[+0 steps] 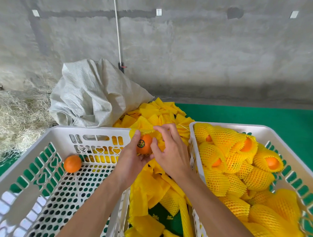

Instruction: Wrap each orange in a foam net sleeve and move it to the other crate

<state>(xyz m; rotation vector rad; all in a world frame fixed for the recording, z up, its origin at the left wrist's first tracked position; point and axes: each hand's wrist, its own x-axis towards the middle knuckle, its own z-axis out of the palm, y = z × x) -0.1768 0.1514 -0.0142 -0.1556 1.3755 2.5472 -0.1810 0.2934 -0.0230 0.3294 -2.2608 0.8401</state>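
White crate (40,175) left of the grip with one bare orange (72,163) inside, second crate (224,126) right of it full of netted oranges (240,168), loose yellow foam sleeves (153,190) beneath, left hand (131,160) clasping a stickered orange (144,144), right hand (170,148) pinching a foam sleeve (158,134) against it.

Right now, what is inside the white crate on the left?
One bare orange lies in the left crate near its far wall. The person's left forearm covers part of the perforated floor, so that part cannot be checked.
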